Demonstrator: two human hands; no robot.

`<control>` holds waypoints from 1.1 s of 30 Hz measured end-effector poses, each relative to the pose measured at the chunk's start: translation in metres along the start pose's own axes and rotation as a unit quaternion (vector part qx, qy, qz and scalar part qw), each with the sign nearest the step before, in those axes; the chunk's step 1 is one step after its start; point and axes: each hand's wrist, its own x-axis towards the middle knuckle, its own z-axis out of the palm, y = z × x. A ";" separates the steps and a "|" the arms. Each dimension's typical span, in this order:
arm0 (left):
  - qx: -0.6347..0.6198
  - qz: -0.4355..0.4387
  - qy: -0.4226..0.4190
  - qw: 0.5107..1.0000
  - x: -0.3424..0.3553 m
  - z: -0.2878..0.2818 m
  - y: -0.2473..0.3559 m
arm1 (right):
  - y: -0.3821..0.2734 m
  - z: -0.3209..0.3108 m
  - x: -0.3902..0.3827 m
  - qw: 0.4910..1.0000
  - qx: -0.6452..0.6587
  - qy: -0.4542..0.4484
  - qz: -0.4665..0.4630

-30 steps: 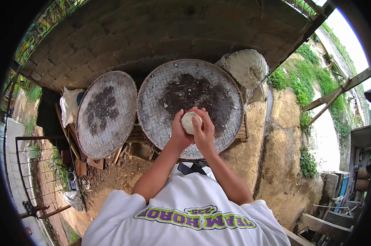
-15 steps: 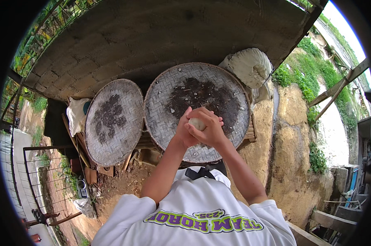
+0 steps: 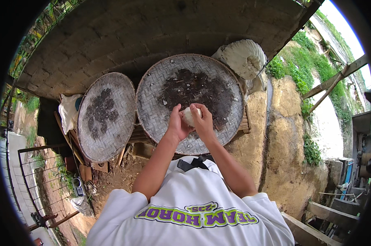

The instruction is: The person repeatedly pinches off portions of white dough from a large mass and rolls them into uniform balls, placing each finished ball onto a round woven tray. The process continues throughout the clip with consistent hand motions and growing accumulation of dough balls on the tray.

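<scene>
Between my two hands is a pale, rounded ball of clay-like or dough-like material (image 3: 188,116). My left hand (image 3: 178,125) cups its left side and underside, with the thumb raised along it. The fingers of my right hand (image 3: 204,122) curl over the ball's right side. Both hands are held over a large round woven bamboo tray (image 3: 152,107). Its middle is darkened, and small white bits are scattered on it.
A second round woven tray (image 3: 116,143) leans to the left. At the back right stands a white sack (image 3: 243,57) holding pale material. A block wall (image 3: 124,41) runs behind. Wooden slats (image 3: 141,138) lie under the large tray, and a wire frame (image 3: 40,176) stands at left.
My right hand has shifted from covering the ball to gripping its right side, so more of the ball shows. The whole view has shifted slightly.
</scene>
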 end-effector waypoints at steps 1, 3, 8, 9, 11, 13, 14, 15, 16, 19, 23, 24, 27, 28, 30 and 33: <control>0.043 0.023 -0.002 0.999 -0.002 -0.005 -0.002 | 0.008 0.000 -0.004 0.999 -0.022 0.015 -0.022; 0.057 -0.002 -0.004 0.998 -0.006 -0.018 -0.010 | 0.025 -0.001 -0.016 0.998 -0.057 -0.018 -0.010; 0.011 -0.051 0.051 0.997 -0.013 -0.073 -0.042 | 0.077 -0.009 -0.047 0.994 -0.070 -0.071 0.041; -0.004 -0.055 0.037 0.998 -0.010 -0.085 -0.049 | 0.088 -0.011 -0.052 0.990 -0.005 -0.081 0.114; 0.010 -0.074 0.038 0.996 -0.002 -0.103 -0.064 | 0.109 -0.013 -0.056 0.962 0.105 -0.082 0.237; 0.102 -0.100 0.121 0.982 0.003 -0.119 -0.077 | 0.128 -0.014 -0.060 0.918 0.183 -0.086 0.342; 0.123 -0.113 0.108 0.980 0.005 -0.125 -0.083 | 0.138 -0.014 -0.061 0.908 0.175 -0.083 0.371; 0.148 -0.118 0.107 0.976 0.006 -0.130 -0.090 | 0.146 -0.015 -0.063 0.897 0.175 -0.084 0.397; 0.173 -0.138 0.113 0.969 0.010 -0.133 -0.095 | 0.154 -0.015 -0.064 0.880 0.169 -0.075 0.438; 0.223 -0.107 0.117 0.962 0.022 -0.140 -0.104 | 0.174 -0.013 -0.061 0.891 0.134 -0.041 0.432; 0.283 -0.046 0.162 0.944 0.047 -0.134 -0.099 | 0.189 -0.004 -0.035 0.916 0.081 -0.016 0.393; 0.296 -0.020 0.154 0.942 0.053 -0.131 -0.093 | 0.191 -0.002 -0.025 0.925 0.081 -0.009 0.372; 0.369 0.045 0.152 0.916 0.067 -0.123 -0.070 | 0.196 -0.002 0.003 0.965 -0.037 -0.008 0.261; 0.449 0.044 0.184 0.873 0.070 -0.119 -0.062 | 0.198 -0.006 0.009 0.969 -0.156 -0.017 0.193; 0.607 0.038 0.242 0.756 0.077 -0.112 -0.051 | 0.202 -0.020 0.012 0.950 -0.291 -0.038 0.109; 0.725 0.160 0.198 0.640 0.089 -0.101 -0.057 | 0.206 -0.055 -0.003 0.944 -0.297 -0.066 0.132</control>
